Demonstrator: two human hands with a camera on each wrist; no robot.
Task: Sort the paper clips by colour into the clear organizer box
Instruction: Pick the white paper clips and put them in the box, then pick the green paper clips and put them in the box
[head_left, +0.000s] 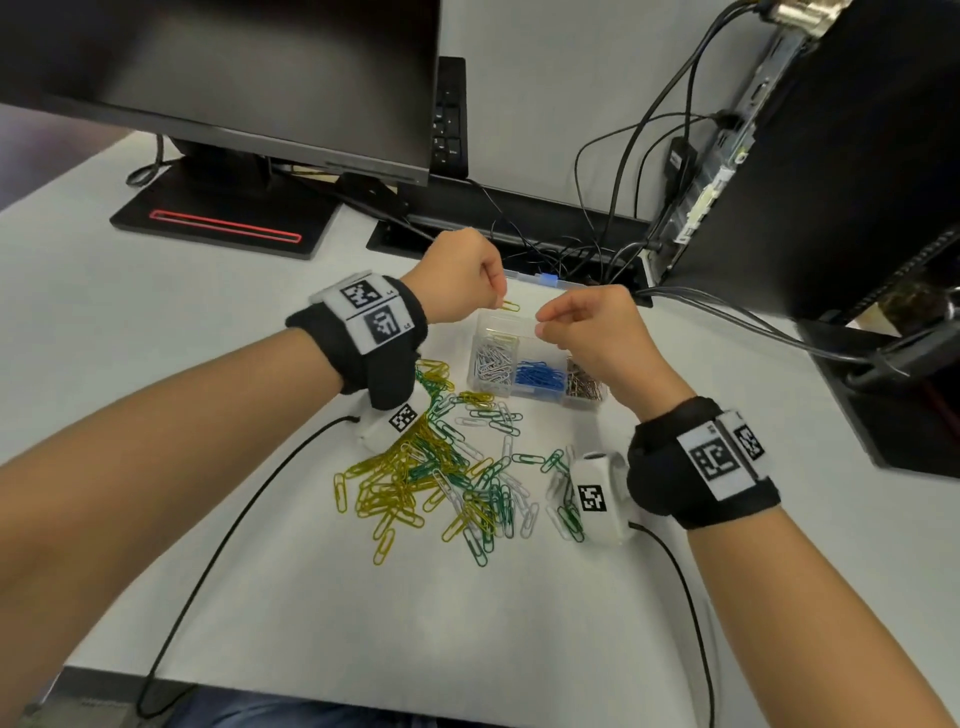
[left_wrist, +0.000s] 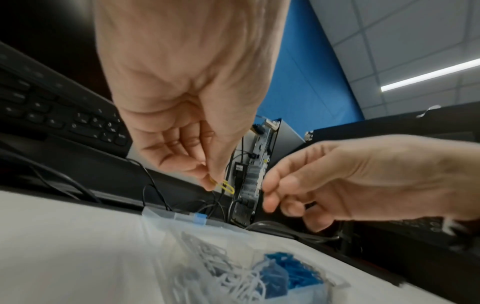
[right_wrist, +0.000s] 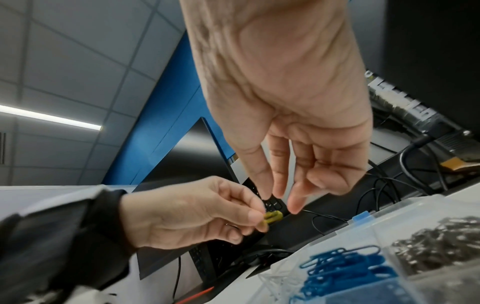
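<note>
The left hand (head_left: 457, 275) pinches 1 yellow paper clip (head_left: 510, 305) between thumb and forefinger, held in the air above the far end of the clear organizer box (head_left: 498, 325). The right hand (head_left: 597, 332) hovers just beside it over the box, its fingers (right_wrist: 296, 202) loosely extended and holding nothing. The box sits on the white counter (head_left: 208, 364), with silver clips (head_left: 491, 361), blue clips (head_left: 540, 375) and dark brownish clips (head_left: 584, 384) in 3 neighbouring compartments. Nearer the person, a loose pile of yellow, green and white clips (head_left: 441, 467) lies on the counter, between the 2 wrists.
</note>
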